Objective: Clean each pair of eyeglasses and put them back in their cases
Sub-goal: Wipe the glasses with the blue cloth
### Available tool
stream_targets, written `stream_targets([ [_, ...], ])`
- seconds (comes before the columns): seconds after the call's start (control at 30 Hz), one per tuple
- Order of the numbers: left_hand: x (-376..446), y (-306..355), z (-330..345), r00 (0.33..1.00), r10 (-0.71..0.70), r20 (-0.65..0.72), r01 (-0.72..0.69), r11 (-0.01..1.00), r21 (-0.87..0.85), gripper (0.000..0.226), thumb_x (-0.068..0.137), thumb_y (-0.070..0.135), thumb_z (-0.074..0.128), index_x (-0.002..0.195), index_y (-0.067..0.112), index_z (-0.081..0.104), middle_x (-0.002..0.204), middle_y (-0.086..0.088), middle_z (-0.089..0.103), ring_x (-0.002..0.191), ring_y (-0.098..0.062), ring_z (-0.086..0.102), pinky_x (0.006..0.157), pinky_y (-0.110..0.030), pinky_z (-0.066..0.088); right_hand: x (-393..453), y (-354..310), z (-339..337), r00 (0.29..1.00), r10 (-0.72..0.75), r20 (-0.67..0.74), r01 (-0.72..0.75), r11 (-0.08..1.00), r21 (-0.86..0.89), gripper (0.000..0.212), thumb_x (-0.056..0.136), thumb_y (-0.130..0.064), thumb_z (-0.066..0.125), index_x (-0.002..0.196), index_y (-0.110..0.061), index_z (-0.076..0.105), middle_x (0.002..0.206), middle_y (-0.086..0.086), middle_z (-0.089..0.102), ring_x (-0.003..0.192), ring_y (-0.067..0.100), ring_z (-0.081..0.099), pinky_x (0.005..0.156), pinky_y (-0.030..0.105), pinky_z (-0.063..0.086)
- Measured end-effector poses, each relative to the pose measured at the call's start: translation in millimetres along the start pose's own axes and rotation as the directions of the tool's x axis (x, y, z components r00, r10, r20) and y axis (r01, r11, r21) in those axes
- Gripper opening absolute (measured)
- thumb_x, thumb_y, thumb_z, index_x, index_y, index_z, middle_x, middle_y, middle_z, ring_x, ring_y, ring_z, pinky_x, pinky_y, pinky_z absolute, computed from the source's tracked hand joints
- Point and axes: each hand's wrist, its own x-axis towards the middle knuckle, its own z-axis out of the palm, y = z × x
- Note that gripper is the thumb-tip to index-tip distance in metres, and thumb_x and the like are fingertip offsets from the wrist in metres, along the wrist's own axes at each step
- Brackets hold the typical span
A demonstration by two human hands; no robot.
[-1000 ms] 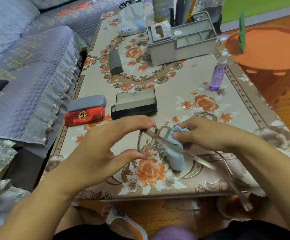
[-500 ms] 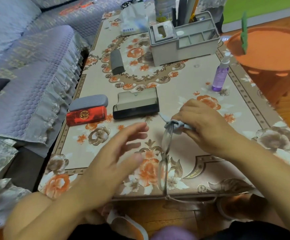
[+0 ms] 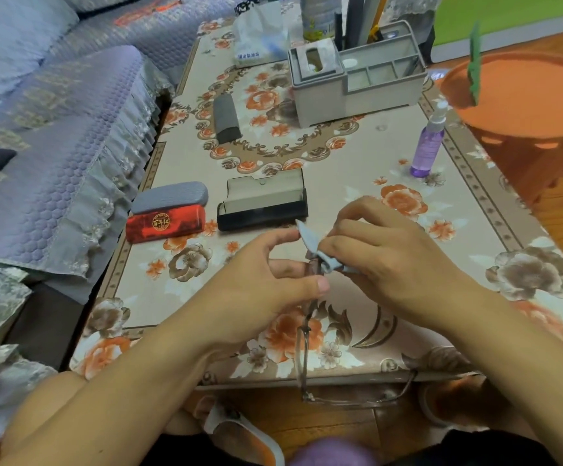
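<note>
While my left hand (image 3: pixel 266 280) pinches the thin metal-framed eyeglasses (image 3: pixel 307 334), my right hand (image 3: pixel 384 250) pinches the light-blue cleaning cloth (image 3: pixel 310 240) around one lens, so I'd rub gently.

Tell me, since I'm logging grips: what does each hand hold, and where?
The left hand pinches the eyeglasses at the frame's upper end. The right hand holds the blue cloth, wrapped around that same end.

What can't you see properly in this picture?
- Head view: the upper part of the glasses is hidden by the cloth and both hands.
- What the grey case, red case and dark case hold: all closed.
- Tall things behind the organizer: cut off by the top edge.
</note>
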Motion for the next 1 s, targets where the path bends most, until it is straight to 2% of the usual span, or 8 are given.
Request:
stream_targets([
  [0.23, -3, 3, -14, 0.987, 0.052, -0.151, -0.076, 0.984, -0.161, 0.08, 0.067, 0.018, 0.083, 0.139, 0.025, 0.048, 0.106, -0.009, 0.078, 0.101, -0.026, 0.076, 0.1, -0.047, 0.054, -16, 34, -5, 0.978, 0.206, -0.028, -0.205, 0.979, 0.018, 0.011, 0.093, -0.012, 0.062, 0.097, -0.007, 0.071, 0.092, 0.005, 0.069, 0.093, 0.033, 0.056, 0.067, 0.048, 0.05],
  [0.37, -6, 3, -23, 0.977, 0.063, -0.205, -0.124, 0.946, -0.298, 0.087, 0.057, 0.018, 0.089, 0.136, 0.019, 0.051, 0.105, -0.015, 0.078, 0.1, -0.03, 0.076, 0.091, -0.041, 0.058, -23, 50, -13, 0.938, 0.346, -0.011, -0.342, 0.932, 0.123, 0.012, 0.09, -0.015, 0.056, 0.093, -0.012, 0.068, 0.088, -0.004, 0.063, 0.092, 0.018, 0.045, 0.072, 0.042, 0.047],
  [0.47, -7, -2, -28, 0.975, 0.054, -0.214, -0.135, 0.913, -0.385, 0.074, 0.065, 0.014, 0.079, 0.134, 0.014, 0.053, 0.107, -0.019, 0.076, 0.101, -0.034, 0.075, 0.086, -0.038, 0.062, -25, 50, -8, 0.923, 0.384, 0.04, -0.386, 0.917, 0.098, 0.011, 0.088, -0.015, 0.057, 0.093, -0.015, 0.066, 0.082, -0.009, 0.053, 0.083, 0.015, 0.043, 0.066, 0.035, 0.04],
  [0.67, -9, -15, -56, 0.959, 0.02, -0.284, -0.173, 0.832, -0.528, 0.07, 0.077, 0.006, 0.068, 0.143, 0.005, 0.047, 0.114, -0.025, 0.073, 0.108, -0.04, 0.071, 0.093, -0.044, 0.057, -31, 67, -21, 0.763, 0.646, 0.032, -0.644, 0.755, 0.124, 0.013, 0.096, -0.009, 0.061, 0.083, -0.014, 0.062, 0.072, 0.004, 0.057, 0.07, 0.033, 0.054, 0.06, 0.038, 0.041],
  [0.77, -5, -18, -56, 0.941, 0.004, -0.337, -0.179, 0.853, -0.49, 0.075, 0.073, 0.008, 0.073, 0.143, 0.012, 0.047, 0.111, -0.021, 0.075, 0.106, -0.038, 0.073, 0.098, -0.045, 0.056, -11, 44, -31, 0.855, 0.517, 0.042, -0.513, 0.832, 0.212, 0.018, 0.1, -0.02, 0.056, 0.089, -0.012, 0.067, 0.083, -0.002, 0.062, 0.08, 0.026, 0.057, 0.069, 0.036, 0.042],
  [0.83, -1, -18, -52, 0.934, -0.011, -0.358, -0.164, 0.875, -0.456, 0.077, 0.071, 0.011, 0.076, 0.142, 0.014, 0.047, 0.107, -0.018, 0.077, 0.103, -0.035, 0.074, 0.098, -0.045, 0.055, -2, 18, -28, 0.92, 0.359, 0.16, -0.39, 0.884, 0.258, 0.018, 0.101, -0.03, 0.054, 0.1, -0.023, 0.071, 0.095, -0.01, 0.065, 0.092, 0.018, 0.058, 0.081, 0.036, 0.045],
  [0.93, 10, -17, -47, 0.914, -0.047, -0.402, -0.15, 0.883, -0.445, 0.062, 0.08, 0.008, 0.078, 0.136, 0.015, 0.051, 0.104, -0.017, 0.077, 0.097, -0.033, 0.076, 0.091, -0.043, 0.058, -3, -29, -14, 0.869, 0.182, 0.459, -0.374, 0.849, 0.373, 0.02, 0.101, -0.043, 0.05, 0.112, -0.04, 0.066, 0.116, -0.019, 0.059, 0.116, 0.0, 0.047, 0.1, 0.024, 0.041],
  [1.0, 18, -14, -42, 0.897, -0.072, -0.436, -0.134, 0.896, -0.424, 0.051, 0.085, 0.005, 0.078, 0.13, 0.012, 0.055, 0.101, -0.017, 0.076, 0.092, -0.031, 0.077, 0.086, -0.042, 0.061, -7, -54, 6, 0.874, 0.099, 0.475, -0.304, 0.875, 0.377, 0.025, 0.101, -0.043, 0.049, 0.12, -0.035, 0.063, 0.118, -0.014, 0.059, 0.113, 0.001, 0.043, 0.098, 0.021, 0.04],
])
